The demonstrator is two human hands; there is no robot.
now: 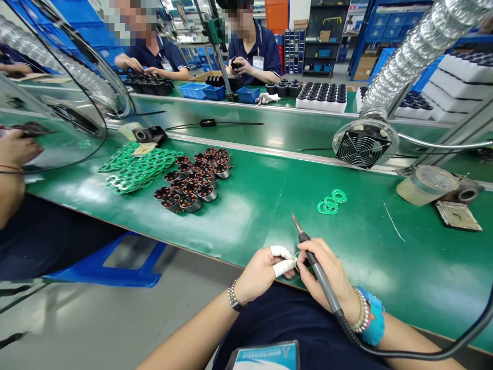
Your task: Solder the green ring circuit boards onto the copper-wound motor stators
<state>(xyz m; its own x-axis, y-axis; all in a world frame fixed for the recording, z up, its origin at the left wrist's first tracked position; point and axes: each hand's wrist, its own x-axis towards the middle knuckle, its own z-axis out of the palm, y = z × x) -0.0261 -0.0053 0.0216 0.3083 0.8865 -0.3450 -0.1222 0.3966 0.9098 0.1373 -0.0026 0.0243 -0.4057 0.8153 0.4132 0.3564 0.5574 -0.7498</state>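
Observation:
Taped thumb and forefinger of my left hand (pixel 265 270) pinch a small green ring board (pixel 297 261) at the table's front edge. My right hand (pixel 327 272) touches the same ring with its fingertips and also holds a soldering iron (pixel 319 272), whose tip points up and away to the left. Beyond the hands lie several loose green ring boards (pixel 330 201) on the green table (pixel 265 205). A thin piece of solder wire (pixel 393 221) rests to their right.
Metal-sided coil parts (pixel 191 187) and stacked green boards (pixel 140 167) stand at left. A fan (pixel 361 146) on a duct hangs at back right, near a plastic tub (pixel 425 185) and a sponge tray (pixel 458 215). Co-workers sit opposite; another person's hand (pixel 19 149) is far left.

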